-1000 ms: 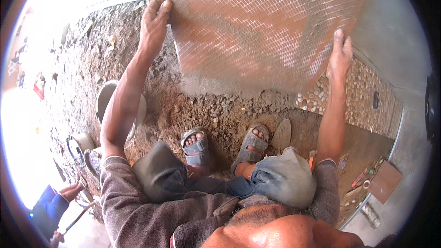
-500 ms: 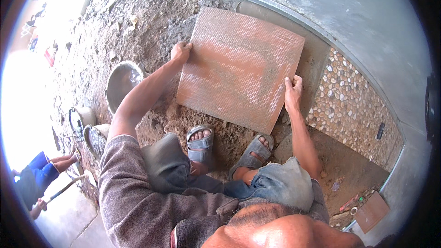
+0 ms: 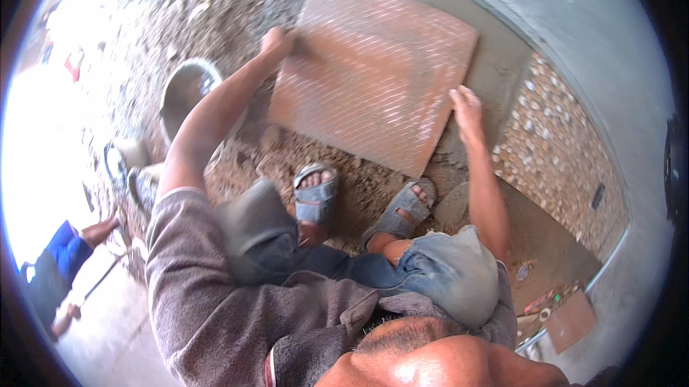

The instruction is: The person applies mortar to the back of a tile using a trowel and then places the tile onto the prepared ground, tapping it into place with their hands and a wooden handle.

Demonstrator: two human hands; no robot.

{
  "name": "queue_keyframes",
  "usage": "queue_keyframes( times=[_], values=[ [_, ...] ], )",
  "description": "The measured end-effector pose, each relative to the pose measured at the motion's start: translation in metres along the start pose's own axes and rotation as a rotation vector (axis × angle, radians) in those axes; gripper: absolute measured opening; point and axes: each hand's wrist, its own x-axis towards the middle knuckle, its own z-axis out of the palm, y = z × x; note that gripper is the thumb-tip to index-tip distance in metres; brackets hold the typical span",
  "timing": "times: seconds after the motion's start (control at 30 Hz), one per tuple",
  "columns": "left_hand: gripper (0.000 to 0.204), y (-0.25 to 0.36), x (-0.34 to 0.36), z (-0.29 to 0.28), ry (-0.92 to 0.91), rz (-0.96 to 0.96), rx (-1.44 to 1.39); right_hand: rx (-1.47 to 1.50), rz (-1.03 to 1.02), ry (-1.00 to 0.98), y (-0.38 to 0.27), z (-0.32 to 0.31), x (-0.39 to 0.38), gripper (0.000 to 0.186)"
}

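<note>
The tile [image 3: 373, 71] is a big square slab of reddish-brown clay, its upturned face ribbed with fine diagonal lines and smeared pale grey in patches. It lies nearly flat on the rough bed of sand and mortar [image 3: 344, 172], one corner pointing toward the person's feet, its far edge close to the smooth grey wall [image 3: 545, 7].

The left hand [image 3: 276, 43] grips the tile's left corner, fingers curled round the edge. The right hand [image 3: 466, 107] rests at the tile's right edge, fingers stretched out and pressed against its rim; whether they hook beneath it I cannot tell.

Just below the tile, two feet in grey strapped sandals [image 3: 316, 190] stand on crumbly brown earth. Right of the tile a patch of floor is set with small rounded pebbles [image 3: 552, 143], bumpy and pale. Left of the tile sits a round metal pan [image 3: 183, 93], dull grey inside; its contents are too blurred to make out. Farther left and below, another person's hand with a blue sleeve [image 3: 68, 251] shows at the edge. Down to the right of the tile lies a small brown square piece [image 3: 570, 319].
</note>
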Motion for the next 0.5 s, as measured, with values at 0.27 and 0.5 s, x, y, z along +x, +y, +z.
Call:
queue_keyframes(
  times=[0.27, 0.5],
  values=[
    [0.038, -0.020, -0.016, -0.065, -0.145, 0.177, -0.314, -0.385, -0.092, -0.115, -0.031, -0.060, -0.076, 0.035],
    [0.048, -0.026, -0.095, -0.147, 0.030, 0.270, -0.189, -1.155, 0.539, -0.782, 0.082, -0.110, -0.215, 0.041]
  ],
)
